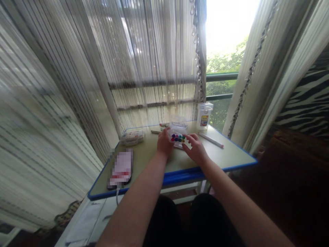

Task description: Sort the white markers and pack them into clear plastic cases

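Observation:
A small clear paint box (178,138) with several coloured pots stands open on the green desk (231,156), its lid raised behind it. My left hand (164,141) rests against the box's left side, fingers curled on its edge. My right hand (195,146) lies just right of the box, fingers bent toward it and touching its right end.
A clear plastic case (132,137) lies at the back left, a blurred flat object (121,168) with a cable at the front left. A white bottle (204,116) stands at the back right, a pink pencil (211,140) beside it. Striped curtains hang behind.

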A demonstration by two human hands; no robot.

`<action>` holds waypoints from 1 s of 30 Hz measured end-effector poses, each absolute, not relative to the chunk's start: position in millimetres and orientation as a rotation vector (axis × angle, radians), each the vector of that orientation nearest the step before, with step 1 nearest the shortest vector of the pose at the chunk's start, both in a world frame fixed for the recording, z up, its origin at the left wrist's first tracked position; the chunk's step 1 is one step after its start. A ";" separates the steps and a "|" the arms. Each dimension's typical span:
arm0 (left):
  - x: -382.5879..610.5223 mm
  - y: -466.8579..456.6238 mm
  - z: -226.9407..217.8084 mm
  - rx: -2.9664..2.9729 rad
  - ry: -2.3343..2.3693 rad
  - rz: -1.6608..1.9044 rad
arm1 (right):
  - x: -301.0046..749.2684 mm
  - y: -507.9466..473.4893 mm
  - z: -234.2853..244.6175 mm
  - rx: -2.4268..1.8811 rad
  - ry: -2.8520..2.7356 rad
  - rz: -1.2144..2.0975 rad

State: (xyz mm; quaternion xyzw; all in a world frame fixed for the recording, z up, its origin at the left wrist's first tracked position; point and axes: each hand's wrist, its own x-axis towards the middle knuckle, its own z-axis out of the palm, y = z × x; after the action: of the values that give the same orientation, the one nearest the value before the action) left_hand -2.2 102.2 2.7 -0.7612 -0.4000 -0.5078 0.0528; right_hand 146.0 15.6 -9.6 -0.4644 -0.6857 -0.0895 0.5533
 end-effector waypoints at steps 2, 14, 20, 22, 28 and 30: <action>-2.1 101.5 3.7 -2.316 -1.230 -1.545 | 146.3 15.4 -9.6 -1.109 -1.626 -0.200; -0.6 101.1 6.0 -2.356 -1.256 -1.515 | 144.8 12.4 -6.7 -1.117 -1.607 -0.161; -0.5 99.4 7.1 -2.355 -1.233 -1.520 | 144.8 10.9 -5.4 -1.109 -1.596 -0.161; -0.9 99.6 6.7 -2.352 -1.244 -1.528 | 144.3 10.6 -5.1 -1.096 -1.590 -0.168; -0.6 100.1 6.8 -2.338 -1.255 -1.517 | 145.0 10.8 -4.7 -1.069 -1.573 -0.202; 0.0 98.8 7.7 -2.334 -1.243 -1.517 | 145.5 9.2 -3.9 -1.065 -1.565 -0.228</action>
State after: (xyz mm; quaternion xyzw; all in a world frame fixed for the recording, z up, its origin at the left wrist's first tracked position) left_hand 0.0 98.8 7.7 -0.7647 -0.4073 -0.4971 0.0465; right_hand 145.5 9.2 -3.9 -0.4554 -0.6692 -0.0973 0.5791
